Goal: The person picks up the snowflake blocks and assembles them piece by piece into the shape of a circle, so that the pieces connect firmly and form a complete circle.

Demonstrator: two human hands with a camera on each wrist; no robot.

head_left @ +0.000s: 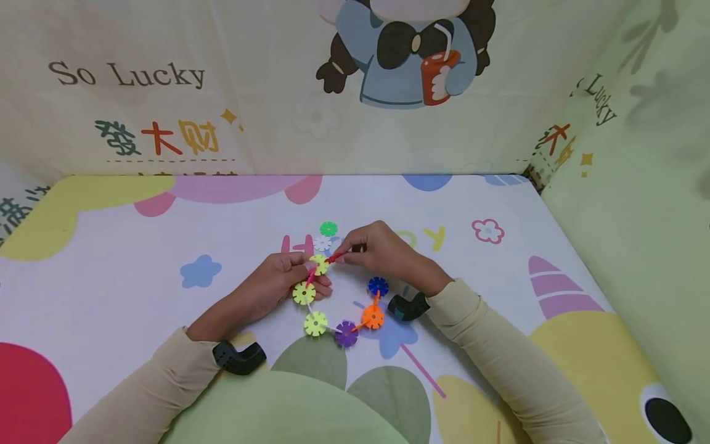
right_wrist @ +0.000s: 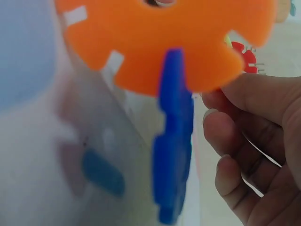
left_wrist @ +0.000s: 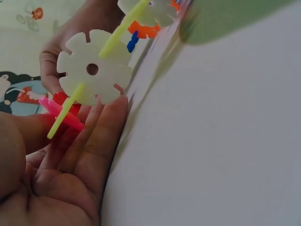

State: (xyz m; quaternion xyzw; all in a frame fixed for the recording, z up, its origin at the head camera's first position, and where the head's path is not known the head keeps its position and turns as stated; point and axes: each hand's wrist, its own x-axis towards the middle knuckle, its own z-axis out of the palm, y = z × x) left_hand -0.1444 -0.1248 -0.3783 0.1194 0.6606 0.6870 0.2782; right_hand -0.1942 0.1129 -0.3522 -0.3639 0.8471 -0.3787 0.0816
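My left hand (head_left: 280,277) pinches a pink notched disc (left_wrist: 66,115) between thumb and fingers, at the upper left of a curved chain of slotted plastic discs. Just above it, a yellow-green disc (head_left: 318,265) faces up. A red disc (head_left: 335,256), seen edge-on, meets that one from the right, and my right hand (head_left: 383,250) pinches it by thumb and fingertips. Down from the left hand the chain runs through more yellow-green discs (head_left: 304,293), a purple disc (head_left: 346,334) and an orange disc (head_left: 373,317) to a blue disc (head_left: 378,286) below the right hand.
Beyond the fingers are a white disc (head_left: 322,243) and a green disc (head_left: 328,229). A cartoon-printed cloth (head_left: 133,296) covers the table. Printed fabric (head_left: 266,86) hangs along the back edge, with another pale panel (head_left: 638,246) at the right. Both wrists wear black bands (head_left: 240,357).
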